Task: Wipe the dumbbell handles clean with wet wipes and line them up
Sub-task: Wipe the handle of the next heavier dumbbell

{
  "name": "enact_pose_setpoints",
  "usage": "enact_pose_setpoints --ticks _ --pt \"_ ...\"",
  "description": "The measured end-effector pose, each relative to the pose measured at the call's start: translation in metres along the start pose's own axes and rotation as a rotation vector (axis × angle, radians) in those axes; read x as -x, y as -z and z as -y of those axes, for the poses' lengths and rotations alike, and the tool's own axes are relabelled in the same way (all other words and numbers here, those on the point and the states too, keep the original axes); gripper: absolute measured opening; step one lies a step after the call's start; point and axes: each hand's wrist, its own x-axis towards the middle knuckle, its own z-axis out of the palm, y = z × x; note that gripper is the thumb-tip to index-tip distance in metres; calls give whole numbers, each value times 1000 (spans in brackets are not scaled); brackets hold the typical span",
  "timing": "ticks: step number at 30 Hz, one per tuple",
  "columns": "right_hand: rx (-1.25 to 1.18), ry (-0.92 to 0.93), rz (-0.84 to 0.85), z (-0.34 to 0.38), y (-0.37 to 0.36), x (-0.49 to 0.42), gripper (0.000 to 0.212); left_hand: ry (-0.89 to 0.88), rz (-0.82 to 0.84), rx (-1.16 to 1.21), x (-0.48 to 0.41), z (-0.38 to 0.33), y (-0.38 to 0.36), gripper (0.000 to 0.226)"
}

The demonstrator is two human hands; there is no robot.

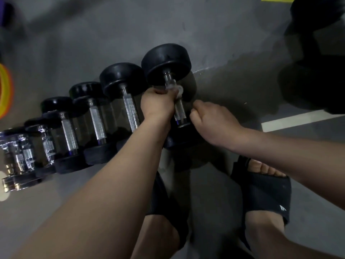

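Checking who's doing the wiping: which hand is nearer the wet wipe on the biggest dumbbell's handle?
Left. The left hand grips the wet wipe against the upper part of the handle. The right hand sits curled beside the handle's lower end, apart from the wipe.

Knurled shiny metal handle [178,109], matt black rubber heads [166,61], rough grey concrete floor [233,43].

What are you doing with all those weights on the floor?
A person is cleaning dumbbells. Their left hand grips a white wet wipe round the metal handle of the biggest dumbbell, which sits at the right end of a row of smaller dumbbells lined up on the floor. The right hand is curled beside the handle's near end; whether it holds anything can't be told.
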Motion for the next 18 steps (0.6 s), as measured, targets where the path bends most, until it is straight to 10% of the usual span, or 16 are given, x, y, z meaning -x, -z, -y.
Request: enact_pose_setpoints --ticks 18 --pt "26 -11 -4 3 -1 1 16 91 -71 148 -10 -17 -17 19"
